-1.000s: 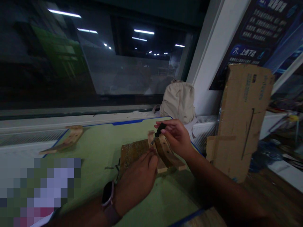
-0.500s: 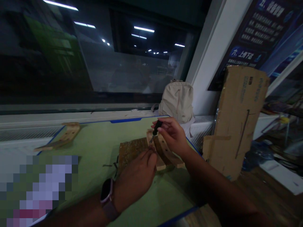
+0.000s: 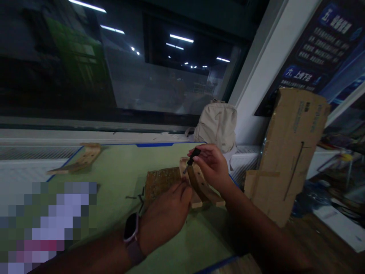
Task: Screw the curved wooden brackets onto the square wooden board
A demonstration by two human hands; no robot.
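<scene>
The black screwdriver (image 3: 194,156) is held in the right hand (image 3: 213,165), slanted down-left toward the wooden bracket (image 3: 196,199) touched by the left hand (image 3: 171,205), whose grip cannot be determined.

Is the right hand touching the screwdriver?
Touching. The head view shows the right hand gripping the screwdriver by its black handle.

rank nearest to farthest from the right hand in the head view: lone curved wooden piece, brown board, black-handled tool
1. Black-handled tool: in the right hand
2. Brown board: on the table, left of that hand
3. Lone curved wooden piece: table's far left corner
</scene>
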